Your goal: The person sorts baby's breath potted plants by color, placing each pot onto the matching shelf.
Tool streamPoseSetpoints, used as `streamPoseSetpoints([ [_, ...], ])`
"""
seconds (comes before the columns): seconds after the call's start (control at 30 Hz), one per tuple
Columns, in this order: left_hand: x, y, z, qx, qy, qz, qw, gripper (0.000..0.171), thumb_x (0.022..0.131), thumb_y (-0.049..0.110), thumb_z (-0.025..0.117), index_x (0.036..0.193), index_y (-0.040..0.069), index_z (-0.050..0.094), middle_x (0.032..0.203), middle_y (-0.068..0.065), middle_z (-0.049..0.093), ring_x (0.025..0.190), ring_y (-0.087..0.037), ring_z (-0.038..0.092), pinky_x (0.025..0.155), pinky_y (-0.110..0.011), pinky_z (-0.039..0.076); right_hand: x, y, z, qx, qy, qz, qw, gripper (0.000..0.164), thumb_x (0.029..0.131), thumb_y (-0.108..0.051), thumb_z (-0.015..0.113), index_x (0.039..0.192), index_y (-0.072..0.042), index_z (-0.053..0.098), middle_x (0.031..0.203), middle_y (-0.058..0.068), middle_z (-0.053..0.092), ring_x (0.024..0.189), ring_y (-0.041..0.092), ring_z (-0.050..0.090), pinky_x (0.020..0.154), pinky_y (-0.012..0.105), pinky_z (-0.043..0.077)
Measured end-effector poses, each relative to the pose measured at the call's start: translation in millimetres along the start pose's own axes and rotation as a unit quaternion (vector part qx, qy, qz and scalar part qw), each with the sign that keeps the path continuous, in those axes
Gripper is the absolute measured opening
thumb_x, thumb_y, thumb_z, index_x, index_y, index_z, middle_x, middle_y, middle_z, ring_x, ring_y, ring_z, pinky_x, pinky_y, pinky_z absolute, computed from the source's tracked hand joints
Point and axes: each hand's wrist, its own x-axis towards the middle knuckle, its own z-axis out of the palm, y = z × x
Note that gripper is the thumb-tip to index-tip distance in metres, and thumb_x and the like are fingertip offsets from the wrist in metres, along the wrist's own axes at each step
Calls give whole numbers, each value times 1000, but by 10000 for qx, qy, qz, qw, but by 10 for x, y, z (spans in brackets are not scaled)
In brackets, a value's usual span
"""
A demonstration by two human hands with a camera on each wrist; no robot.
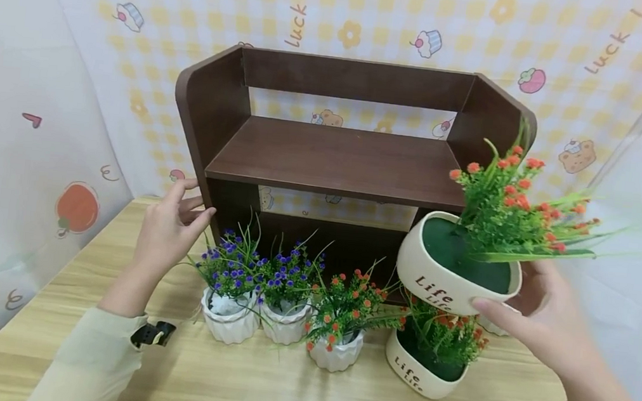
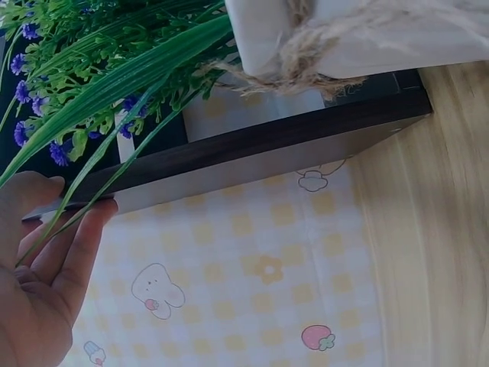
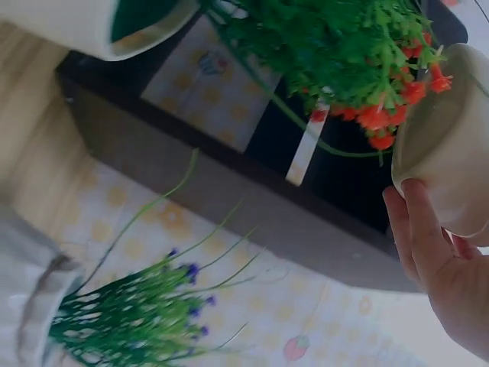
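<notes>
My right hand [image 1: 540, 315] grips a cream oval flower pot [image 1: 458, 273] marked "Life", its thumb at the front edge. Grass blades and orange flowers [image 1: 518, 208] spring from the pot's green base. It is raised, tilted, before the right side of a dark brown wooden shelf [image 1: 330, 157]. At the shelf's left side panel, my left hand [image 1: 167, 222] pinches the edge, thumb in front and fingers on the outer face; the left wrist view shows these fingers [image 2: 80, 252] there. Directly below the raised pot stands a second cream "Life" pot [image 1: 426, 369] with orange flowers.
Two white fluted pots [image 1: 230, 320] with purple flowers and one white fluted pot [image 1: 336, 355] with orange flowers line the shelf's front on the wooden table [image 1: 213, 385]. In the right wrist view, purple flowers [image 3: 191, 287] stand outside the shelf's right panel. Patterned cloth [image 1: 355, 6] hangs behind.
</notes>
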Motion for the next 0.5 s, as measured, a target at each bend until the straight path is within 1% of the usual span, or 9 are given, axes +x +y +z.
streamPoseSetpoints([
  [0.03, 3, 1, -5, -8, 2, -10, 10000, 41, 90, 2, 69, 127, -3, 53, 105, -30, 71, 84, -43, 73, 68, -1, 48, 38, -14, 20, -28, -38, -22, 10000, 93, 74, 29, 61, 154, -5, 30, 145, 3, 50, 112, 6, 62, 71, 25, 61],
  [0.1, 9, 4, -15, -5, 15, -16, 10000, 41, 90, 3, 70, 127, -3, 53, 105, -30, 71, 83, -44, 73, 68, 8, 36, 117, -44, 67, -42, -109, -62, 9999, 93, 74, 28, 62, 154, -6, 30, 144, 3, 50, 112, 7, 63, 72, 25, 60],
  [0.2, 16, 13, -24, 7, -4, -16, 10000, 41, 90, 3, 70, 127, -4, 53, 104, -31, 71, 83, -44, 73, 67, 8, 36, 239, -78, 132, 44, -231, -129, 9996, 95, 73, 28, 63, 155, -8, 29, 147, 4, 48, 115, 9, 62, 73, 25, 60],
  [0.27, 16, 17, -26, 52, -27, -24, 10000, 41, 90, 3, 70, 127, -4, 52, 105, -30, 71, 83, -44, 73, 67, -1, 47, 314, -97, 179, 152, -320, -146, 9993, 95, 74, 27, 63, 155, -8, 29, 148, 6, 47, 116, 10, 62, 75, 26, 61],
  [0.33, 15, 17, -24, 78, -57, -37, 9999, 42, 90, 3, 69, 127, -4, 52, 105, -30, 71, 83, -44, 73, 68, -17, 57, 380, -111, 220, 221, -421, -116, 9988, 93, 76, 26, 63, 155, -9, 29, 148, 6, 47, 119, 10, 61, 77, 26, 61],
  [0.37, 13, 18, -22, 89, -70, -45, 9999, 42, 90, 3, 69, 128, -4, 52, 105, -30, 71, 83, -43, 73, 69, -27, 58, 409, -118, 243, 255, -457, -91, 9986, 92, 77, 26, 63, 155, -9, 30, 146, 6, 49, 119, 11, 61, 79, 26, 60],
  [0.43, 7, 17, -19, 95, -94, -59, 9999, 42, 90, 3, 69, 128, -4, 52, 106, -30, 71, 84, -43, 73, 71, -43, 55, 467, -124, 283, 261, -517, -73, 9983, 89, 78, 24, 63, 154, -8, 31, 145, 5, 51, 121, 10, 60, 80, 27, 60],
  [0.5, -1, 15, -17, 71, -119, -76, 9999, 42, 91, 4, 69, 128, -4, 51, 106, -30, 71, 84, -43, 73, 71, -45, 55, 520, -125, 320, 269, -565, -56, 9980, 87, 78, 23, 63, 153, -8, 32, 142, 3, 54, 121, 10, 60, 80, 28, 60],
])
